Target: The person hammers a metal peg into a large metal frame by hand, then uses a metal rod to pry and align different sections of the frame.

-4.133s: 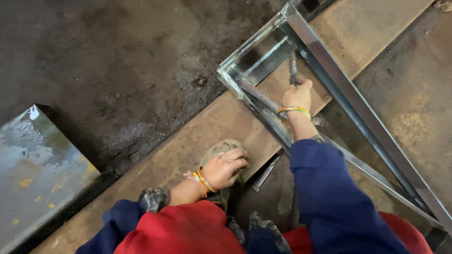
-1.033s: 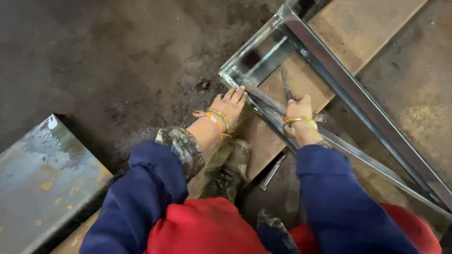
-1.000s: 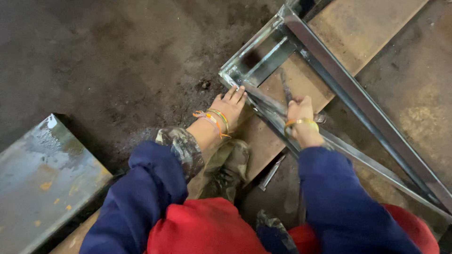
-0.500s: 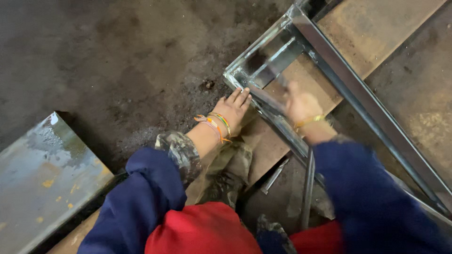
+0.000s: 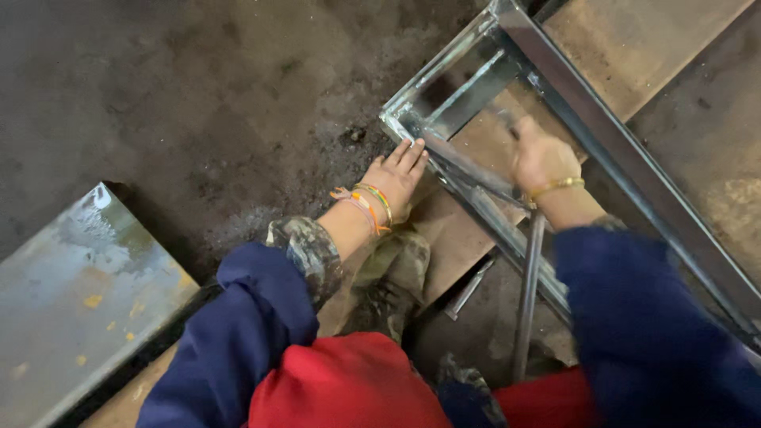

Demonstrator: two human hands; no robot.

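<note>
Steel frame (image 5: 555,103) — shiny square tubing — lies on a rusty brown plate (image 5: 452,238). My left hand (image 5: 394,181) rests flat, fingers apart, by its corner. My right hand (image 5: 541,158) — blurred — is clenched on a thin tool; its tip is hard to make out.

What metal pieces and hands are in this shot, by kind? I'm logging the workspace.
Hands: 2, left hand and right hand
Metal frame: 1
Flat steel plate: 1
Loose metal bars: 2, long bar, short bar
Total: 6
</note>
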